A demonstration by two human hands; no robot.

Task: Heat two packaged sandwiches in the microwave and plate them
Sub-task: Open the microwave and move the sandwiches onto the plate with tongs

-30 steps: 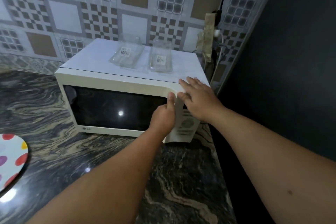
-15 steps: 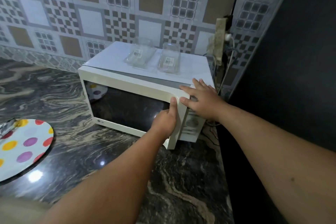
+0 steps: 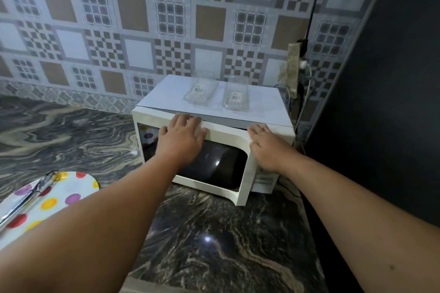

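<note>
A white microwave [image 3: 262, 112] stands on the dark marble counter against the tiled wall. Its door [image 3: 223, 135] is swung partly open, hinged at the left, with a gap along the top. My left hand [image 3: 181, 140] lies on the door's upper front, and its fingers reach over the top edge. My right hand [image 3: 266, 147] rests flat on the microwave's front right corner beside the control panel. Two clear plastic sandwich packages [image 3: 201, 91] [image 3: 235, 97] lie side by side on the microwave's top. What is inside the oven is hidden.
A polka-dot plate [image 3: 71, 188] sits at the left on the counter [image 3: 214, 233], with a silvery foil wrapper [image 3: 26, 200] lying across it. A dark wall [image 3: 381, 102] closes the right side. A socket with cables [image 3: 295, 71] hangs behind the microwave.
The door has swung from shut to partly open. My left hand moved from the door's right edge to its upper left front. My right hand stayed on the microwave's corner.
</note>
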